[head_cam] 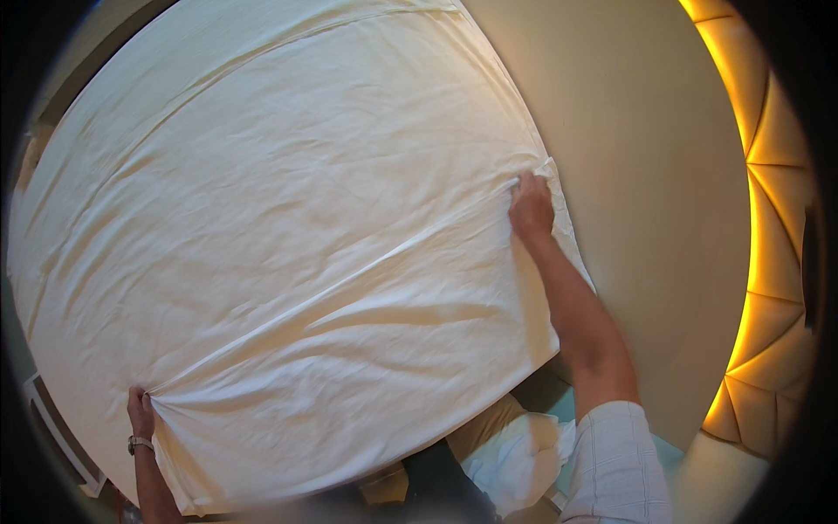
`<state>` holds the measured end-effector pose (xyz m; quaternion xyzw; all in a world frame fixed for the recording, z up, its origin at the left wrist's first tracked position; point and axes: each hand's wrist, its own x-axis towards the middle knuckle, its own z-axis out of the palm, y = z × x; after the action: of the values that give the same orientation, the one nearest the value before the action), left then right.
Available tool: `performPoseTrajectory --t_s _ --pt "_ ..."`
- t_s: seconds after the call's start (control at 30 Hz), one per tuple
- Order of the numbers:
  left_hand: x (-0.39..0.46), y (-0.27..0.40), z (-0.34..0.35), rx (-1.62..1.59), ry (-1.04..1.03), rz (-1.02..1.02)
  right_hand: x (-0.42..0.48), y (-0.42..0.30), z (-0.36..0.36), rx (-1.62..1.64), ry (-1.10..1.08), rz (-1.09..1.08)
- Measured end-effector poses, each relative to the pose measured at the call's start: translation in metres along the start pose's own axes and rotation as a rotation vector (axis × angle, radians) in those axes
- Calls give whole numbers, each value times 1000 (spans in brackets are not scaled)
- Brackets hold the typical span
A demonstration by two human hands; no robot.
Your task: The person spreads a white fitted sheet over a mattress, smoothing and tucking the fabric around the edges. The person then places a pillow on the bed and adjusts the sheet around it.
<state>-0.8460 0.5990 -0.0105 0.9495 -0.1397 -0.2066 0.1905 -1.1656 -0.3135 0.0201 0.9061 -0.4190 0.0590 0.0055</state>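
Observation:
A large white sheet or cover [314, 216], lightly wrinkled, spreads over a broad bed. At its lower left, my left hand [141, 411] pinches the fabric, and creases fan out from the fingers. A watch [139, 445] circles that wrist. My right hand [531, 206] grips the cloth close to its right edge. Between the two hands the fabric is drawn into a long diagonal fold. The fingertips of both hands are partly hidden in the cloth.
A smooth beige surface [641, 216] runs along the right of the sheet. Beyond it stands a padded, faceted headboard [779, 242] edged by a glowing light strip. Bunched white fabric [517, 458] lies low beside my legs. A pale-framed object [62, 432] stands at lower left.

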Motion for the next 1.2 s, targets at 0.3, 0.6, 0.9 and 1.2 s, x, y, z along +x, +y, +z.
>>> performPoseTrajectory --t_s 0.3,0.6,0.9,1.2 --pt "-1 18 -3 -32 -47 29 -52 -90 -25 250 -163 -523" --pt "-4 32 0 -176 -13 12 -47 -96 -7 210 -223 -385" --pt "1 29 1 -218 -49 9 -78 -151 -13 163 -97 -553" --pt "-2 33 0 -242 -2 66 -122 -252 -15 387 -434 -672"
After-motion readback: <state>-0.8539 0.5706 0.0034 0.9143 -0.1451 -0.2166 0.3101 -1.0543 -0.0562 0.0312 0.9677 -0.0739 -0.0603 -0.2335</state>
